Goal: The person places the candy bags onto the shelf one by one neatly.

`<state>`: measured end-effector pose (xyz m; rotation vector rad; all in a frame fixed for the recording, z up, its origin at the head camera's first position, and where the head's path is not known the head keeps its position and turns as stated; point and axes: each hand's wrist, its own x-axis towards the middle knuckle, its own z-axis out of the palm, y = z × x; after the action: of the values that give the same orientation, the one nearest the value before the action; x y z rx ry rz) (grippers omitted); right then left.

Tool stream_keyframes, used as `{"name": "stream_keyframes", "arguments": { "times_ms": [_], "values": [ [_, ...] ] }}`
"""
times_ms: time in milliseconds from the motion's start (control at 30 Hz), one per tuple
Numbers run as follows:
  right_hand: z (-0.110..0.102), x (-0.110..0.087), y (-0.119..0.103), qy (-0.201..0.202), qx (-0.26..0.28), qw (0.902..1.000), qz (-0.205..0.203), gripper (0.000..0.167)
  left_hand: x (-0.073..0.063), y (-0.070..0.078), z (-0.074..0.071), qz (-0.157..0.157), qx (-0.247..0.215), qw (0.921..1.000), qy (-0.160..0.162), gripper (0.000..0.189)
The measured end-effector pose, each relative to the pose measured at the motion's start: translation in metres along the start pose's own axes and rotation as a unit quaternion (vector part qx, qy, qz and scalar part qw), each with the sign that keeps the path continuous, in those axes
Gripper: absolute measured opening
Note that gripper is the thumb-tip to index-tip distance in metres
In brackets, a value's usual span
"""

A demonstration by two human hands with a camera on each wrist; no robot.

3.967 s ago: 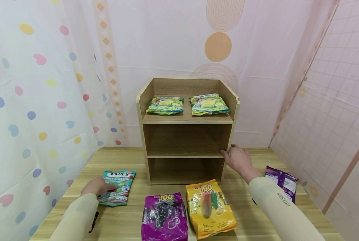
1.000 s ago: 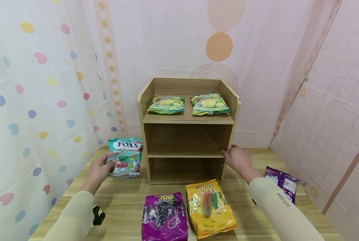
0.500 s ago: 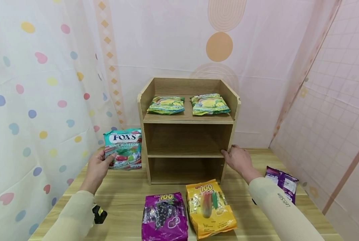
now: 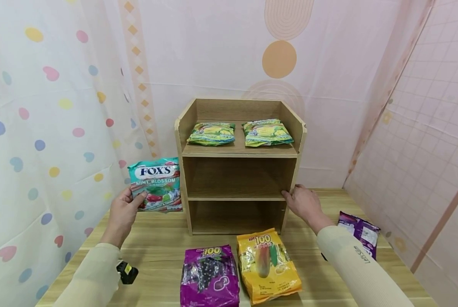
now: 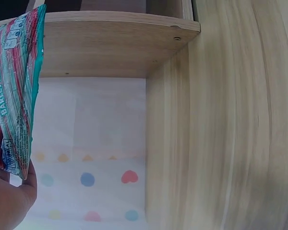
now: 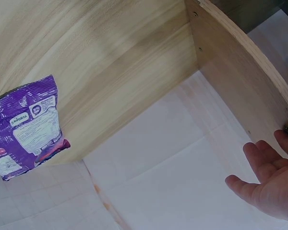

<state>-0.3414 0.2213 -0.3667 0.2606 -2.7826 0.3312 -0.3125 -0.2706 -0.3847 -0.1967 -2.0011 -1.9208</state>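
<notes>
My left hand (image 4: pixel 123 213) pinches a teal Fox's Mint Blossom candy bag (image 4: pixel 156 185) by its lower left edge, thumb in front. The bag is raised above the table, upright beside the left side of a small wooden shelf (image 4: pixel 238 198). In the left wrist view, the same candy bag (image 5: pixel 14 91) appears edge-on near the side panel. At the shelf's right side panel, my right hand (image 4: pixel 303 204) holds the front edge, thumb on the inner side. The right wrist view shows the other fingers of that right hand (image 6: pixel 271 177) loosely spread outside the panel.
Two yellow-green candy bags (image 4: pixel 211 134) lie on the top shelf. Nearer me on the table (image 4: pixel 156 256) are a purple Lot 100 bag (image 4: pixel 210 275) and a yellow Lot 100 bag (image 4: pixel 267 266). A dark purple bag (image 4: pixel 361 232) lies at right, partly behind my forearm. Patterned curtains surround the table.
My left hand has lifted the mint candy bag off the table at left, up and forward beside the shelf, most recently a little higher and left. My right hand stays put.
</notes>
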Motion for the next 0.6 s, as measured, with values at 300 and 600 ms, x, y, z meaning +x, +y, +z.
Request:
{"name": "stream_keyframes", "arguments": {
  "times_ms": [300, 600],
  "values": [
    [-0.001, 0.000, 0.000, 0.011, -0.007, 0.9999, -0.006, 0.056, -0.003, 0.008, 0.002, 0.017, -0.052, 0.9981, 0.028, 0.026],
    [-0.001, -0.001, -0.001, 0.001, -0.004, 1.0000, 0.002, 0.056, -0.007, 0.019, 0.010, 0.028, -0.048, 0.9984, 0.007, 0.029]
  ]
}}
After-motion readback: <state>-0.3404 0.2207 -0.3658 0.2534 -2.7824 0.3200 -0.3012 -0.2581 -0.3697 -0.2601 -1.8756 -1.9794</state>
